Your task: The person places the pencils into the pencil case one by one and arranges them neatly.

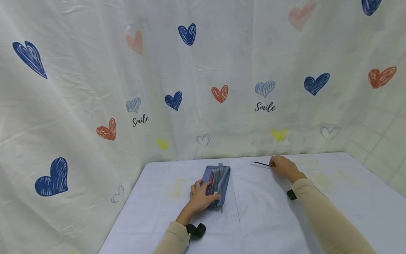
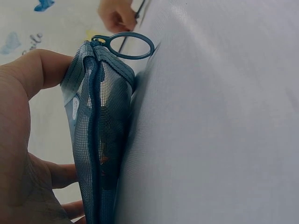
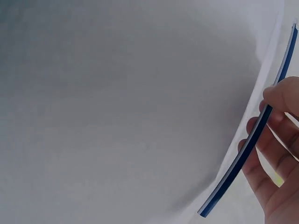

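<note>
A blue mesh pencil case (image 1: 225, 180) lies on the white table with several pencils showing through it. My left hand (image 1: 200, 197) rests on its upper side, thumb and fingers spread apart. The left wrist view shows the case's zipper edge (image 2: 96, 140) and an oval zipper pull (image 2: 133, 45) at its end, with the thumb (image 2: 49, 70) pressing close by. Off to the right near the table's far edge, my right hand (image 1: 284, 168) pinches a dark blue pencil (image 3: 243, 151) between thumb and fingers. The pencil's thin end (image 1: 253, 161) points left.
The white cloth-covered table (image 1: 260, 211) ends at a hanging white sheet (image 1: 234, 123) printed with hearts and the word Smile. Dark wrist cameras (image 1: 196, 230) sit on both wrists.
</note>
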Demonstrator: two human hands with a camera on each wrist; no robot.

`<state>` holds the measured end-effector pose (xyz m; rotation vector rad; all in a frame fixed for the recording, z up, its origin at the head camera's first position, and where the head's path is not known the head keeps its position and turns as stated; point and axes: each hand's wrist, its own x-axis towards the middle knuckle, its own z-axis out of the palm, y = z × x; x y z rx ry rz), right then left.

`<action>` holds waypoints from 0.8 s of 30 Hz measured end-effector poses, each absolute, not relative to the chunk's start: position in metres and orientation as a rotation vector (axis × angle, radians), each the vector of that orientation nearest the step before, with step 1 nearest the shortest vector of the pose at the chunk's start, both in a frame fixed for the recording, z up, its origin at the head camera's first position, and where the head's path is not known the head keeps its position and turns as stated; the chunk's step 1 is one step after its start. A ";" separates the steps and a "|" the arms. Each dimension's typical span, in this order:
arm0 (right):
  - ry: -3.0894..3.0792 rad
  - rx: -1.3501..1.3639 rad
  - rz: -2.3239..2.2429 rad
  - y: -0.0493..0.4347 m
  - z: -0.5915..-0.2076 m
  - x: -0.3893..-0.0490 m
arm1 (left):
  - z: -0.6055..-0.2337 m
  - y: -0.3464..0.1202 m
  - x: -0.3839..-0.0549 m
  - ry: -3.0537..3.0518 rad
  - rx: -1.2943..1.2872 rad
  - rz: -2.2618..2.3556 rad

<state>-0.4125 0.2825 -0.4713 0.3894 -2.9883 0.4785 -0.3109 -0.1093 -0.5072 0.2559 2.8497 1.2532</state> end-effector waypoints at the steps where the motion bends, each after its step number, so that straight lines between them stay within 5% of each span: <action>1: -2.983 0.381 0.491 0.282 -0.471 -0.412 | -0.507 -0.109 -0.311 2.849 0.257 1.255; 24: -2.835 0.248 1.135 0.248 -0.468 -0.399 | -0.504 -0.109 -0.308 2.859 0.268 1.250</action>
